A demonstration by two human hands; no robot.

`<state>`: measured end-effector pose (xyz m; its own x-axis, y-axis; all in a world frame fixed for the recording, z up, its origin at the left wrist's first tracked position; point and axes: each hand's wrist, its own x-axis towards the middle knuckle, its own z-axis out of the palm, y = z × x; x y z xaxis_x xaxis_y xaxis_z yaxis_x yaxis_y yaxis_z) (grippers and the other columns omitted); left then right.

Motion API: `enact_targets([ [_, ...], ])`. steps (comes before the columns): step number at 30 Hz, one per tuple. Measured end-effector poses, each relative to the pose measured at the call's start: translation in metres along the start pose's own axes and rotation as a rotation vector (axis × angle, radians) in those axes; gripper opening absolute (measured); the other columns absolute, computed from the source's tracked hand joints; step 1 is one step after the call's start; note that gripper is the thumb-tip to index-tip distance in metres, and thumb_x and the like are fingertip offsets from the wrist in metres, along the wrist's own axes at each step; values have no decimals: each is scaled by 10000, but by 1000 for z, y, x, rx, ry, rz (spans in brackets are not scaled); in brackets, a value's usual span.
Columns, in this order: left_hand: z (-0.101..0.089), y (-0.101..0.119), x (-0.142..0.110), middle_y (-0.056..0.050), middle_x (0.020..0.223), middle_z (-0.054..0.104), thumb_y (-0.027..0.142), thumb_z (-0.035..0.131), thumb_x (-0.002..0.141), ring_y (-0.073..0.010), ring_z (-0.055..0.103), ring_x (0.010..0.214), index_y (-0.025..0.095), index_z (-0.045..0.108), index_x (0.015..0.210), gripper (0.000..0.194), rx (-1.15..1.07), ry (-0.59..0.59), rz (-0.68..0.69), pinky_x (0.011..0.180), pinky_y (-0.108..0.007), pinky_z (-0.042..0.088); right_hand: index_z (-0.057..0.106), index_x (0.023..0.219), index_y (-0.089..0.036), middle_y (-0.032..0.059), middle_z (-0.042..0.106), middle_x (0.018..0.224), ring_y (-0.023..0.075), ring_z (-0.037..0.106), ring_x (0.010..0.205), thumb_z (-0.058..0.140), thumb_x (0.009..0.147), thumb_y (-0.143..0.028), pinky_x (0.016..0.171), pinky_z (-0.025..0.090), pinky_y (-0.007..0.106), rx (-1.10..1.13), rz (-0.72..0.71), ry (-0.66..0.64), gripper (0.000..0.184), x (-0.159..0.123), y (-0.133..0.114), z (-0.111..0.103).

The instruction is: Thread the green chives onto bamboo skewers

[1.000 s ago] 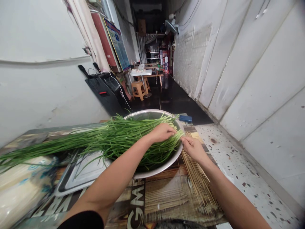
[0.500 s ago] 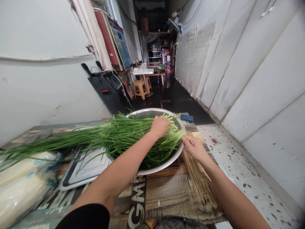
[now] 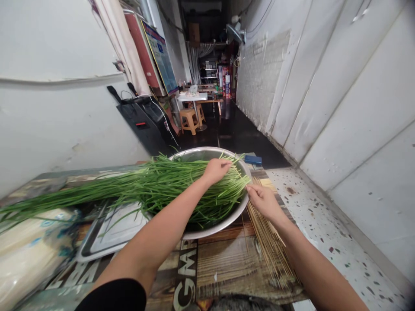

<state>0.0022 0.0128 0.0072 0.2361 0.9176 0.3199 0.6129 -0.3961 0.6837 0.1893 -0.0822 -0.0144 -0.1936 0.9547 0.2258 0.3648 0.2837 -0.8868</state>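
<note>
A large heap of garlic chives (image 3: 181, 181) lies in a round metal basin (image 3: 223, 226), green leaves trailing left over its rim and pale stem ends on the right. My left hand (image 3: 216, 170) reaches across the heap, fingers pinched on stems near the pale ends. At the basin's right rim, my right hand (image 3: 262, 199) is closed in a pinch beside the stem ends. A thin bamboo skewer seems to run from its fingertips through the stems toward my left hand. More loose bamboo skewers (image 3: 270, 246) lie in a bundle under my right wrist.
Left of the basin are a white tray (image 3: 113, 229) and a plastic-wrapped pale package (image 3: 35, 250). Behind its right rim lies a blue box (image 3: 253, 160). The wood-patterned tabletop (image 3: 227, 268) ends at the right above a speckled floor. Stools (image 3: 189, 120) stand farther back.
My left hand's fingers have shifted slightly at the stem ends, with the wrist flatter. My right hand stays at the rim. The whole view has moved a little.
</note>
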Motion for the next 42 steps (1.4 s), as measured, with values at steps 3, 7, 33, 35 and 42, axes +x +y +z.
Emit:
enact_targets([
  [3,-3,1,0,-32,874,720,260,527,765,-173,635,820,160,720,821,225,-15,-41,8,799,-266,447,597,703,-153,2,534,614,146,484,602,408,849,-357,583,366,236,-10,1,0,314,0,-1,0],
  [7,-6,1,-1,-17,854,716,260,506,766,-167,624,805,158,697,686,231,-4,-69,23,783,-261,436,612,710,-155,7,546,618,154,495,616,405,850,-349,586,371,240,-30,-11,10,316,0,0,0],
  [33,-4,-2,0,-17,860,710,233,472,757,-162,611,781,155,673,644,243,-12,-76,15,749,-249,431,621,720,-152,12,576,641,164,524,632,409,847,-360,611,389,247,-4,-17,13,323,-1,0,0],
  [35,-4,-2,0,-18,849,709,239,471,763,-160,613,771,153,687,677,248,-17,-77,21,754,-249,434,623,736,-154,12,577,648,166,525,640,410,846,-358,618,388,248,-2,-15,11,315,-1,0,0],
  [42,-4,-2,-1,-34,867,714,233,482,772,-168,621,807,147,684,673,241,-7,-107,47,761,-251,427,573,668,-163,-4,523,593,145,479,585,400,850,-362,569,358,236,9,-11,1,320,-1,-1,0],
])
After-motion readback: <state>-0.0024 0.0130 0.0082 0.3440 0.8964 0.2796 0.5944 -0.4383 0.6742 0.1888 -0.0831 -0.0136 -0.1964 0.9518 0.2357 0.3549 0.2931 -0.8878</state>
